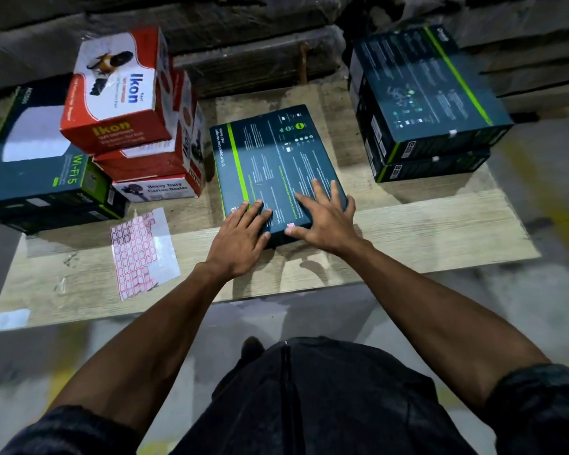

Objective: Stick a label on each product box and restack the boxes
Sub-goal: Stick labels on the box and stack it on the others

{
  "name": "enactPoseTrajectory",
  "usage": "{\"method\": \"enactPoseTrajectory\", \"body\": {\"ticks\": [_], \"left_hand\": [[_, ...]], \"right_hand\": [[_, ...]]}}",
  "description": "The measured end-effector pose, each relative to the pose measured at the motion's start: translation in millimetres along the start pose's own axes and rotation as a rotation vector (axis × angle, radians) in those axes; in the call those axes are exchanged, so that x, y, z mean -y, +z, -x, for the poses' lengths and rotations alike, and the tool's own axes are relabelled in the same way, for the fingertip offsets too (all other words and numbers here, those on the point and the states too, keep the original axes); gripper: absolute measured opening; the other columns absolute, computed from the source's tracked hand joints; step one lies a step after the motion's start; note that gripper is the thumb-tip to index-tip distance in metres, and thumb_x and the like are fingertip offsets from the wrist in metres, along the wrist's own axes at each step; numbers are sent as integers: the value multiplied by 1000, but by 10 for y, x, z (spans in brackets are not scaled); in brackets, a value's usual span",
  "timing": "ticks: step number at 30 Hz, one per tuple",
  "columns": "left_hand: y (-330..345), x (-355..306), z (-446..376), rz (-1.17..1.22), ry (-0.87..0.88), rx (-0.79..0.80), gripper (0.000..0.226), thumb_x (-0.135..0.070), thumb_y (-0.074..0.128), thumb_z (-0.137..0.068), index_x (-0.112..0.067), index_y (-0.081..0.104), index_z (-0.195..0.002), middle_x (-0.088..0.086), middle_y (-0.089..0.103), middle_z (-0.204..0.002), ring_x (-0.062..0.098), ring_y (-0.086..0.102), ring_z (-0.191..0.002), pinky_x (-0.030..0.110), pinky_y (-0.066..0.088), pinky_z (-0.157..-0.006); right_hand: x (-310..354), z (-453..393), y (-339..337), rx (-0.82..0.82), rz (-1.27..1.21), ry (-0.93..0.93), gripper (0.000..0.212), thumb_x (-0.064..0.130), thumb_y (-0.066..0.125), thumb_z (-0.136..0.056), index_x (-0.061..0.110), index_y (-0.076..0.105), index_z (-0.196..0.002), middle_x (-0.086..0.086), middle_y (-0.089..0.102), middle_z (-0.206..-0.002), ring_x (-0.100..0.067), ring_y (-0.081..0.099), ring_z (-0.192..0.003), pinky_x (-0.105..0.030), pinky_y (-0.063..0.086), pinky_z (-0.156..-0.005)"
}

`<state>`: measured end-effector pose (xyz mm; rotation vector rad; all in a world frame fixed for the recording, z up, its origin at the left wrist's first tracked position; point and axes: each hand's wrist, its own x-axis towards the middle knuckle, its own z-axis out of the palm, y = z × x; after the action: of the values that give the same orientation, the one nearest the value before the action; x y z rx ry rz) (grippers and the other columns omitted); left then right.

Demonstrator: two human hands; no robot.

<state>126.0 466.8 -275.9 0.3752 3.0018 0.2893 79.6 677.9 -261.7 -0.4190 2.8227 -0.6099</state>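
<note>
- At the centre of the frame, I am seeing a flat dark box (pixel 278 169) with a green stripe lying face-down on the pale wooden counter (pixel 424 231).
- My left hand (pixel 240 234) is resting on the box's near left corner, fingers straight and relaxed on the top face.
- My right hand (pixel 322 218) is lying spread on the near right part of the same box, fingers fanned out flat, thumb near a small pink label (pixel 290 225) at the box's near edge.
- Lower left of the hands, a sheet of red-bordered labels (pixel 138 251) is lying on the counter, apart from the box.
- Toward the upper left, red and white boxes (pixel 122 90) are sitting stacked, with a dark Wi-Fi box (pixel 37 159) on another box beside them at the far left.
- Toward the upper right, two dark boxes (pixel 424 103) are sitting stacked, well apart from the one under my hands.
</note>
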Motion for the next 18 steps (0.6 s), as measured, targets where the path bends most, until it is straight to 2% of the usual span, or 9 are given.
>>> {"method": "enactPoseTrajectory", "body": {"ticks": [13, 18], "left_hand": [[17, 6, 2, 8, -7, 4, 69, -53, 12, -93, -19, 31, -151, 6, 23, -159, 29, 14, -148, 45, 12, -119], [22, -5, -2, -1, -4, 3, 67, -51, 13, -94, -18, 31, -150, 7, 23, -159, 30, 13, -148, 44, 11, -119]], "right_hand": [[-19, 6, 102, -50, 176, -18, 78, 64, 54, -87, 34, 25, -153, -5, -1, -165, -35, -11, -149, -62, 2, -112], [-9, 24, 134, -105, 161, -10, 78, 62, 60, -84, 35, 31, -151, -5, 7, -165, -34, -5, -150, -62, 4, -112]]}}
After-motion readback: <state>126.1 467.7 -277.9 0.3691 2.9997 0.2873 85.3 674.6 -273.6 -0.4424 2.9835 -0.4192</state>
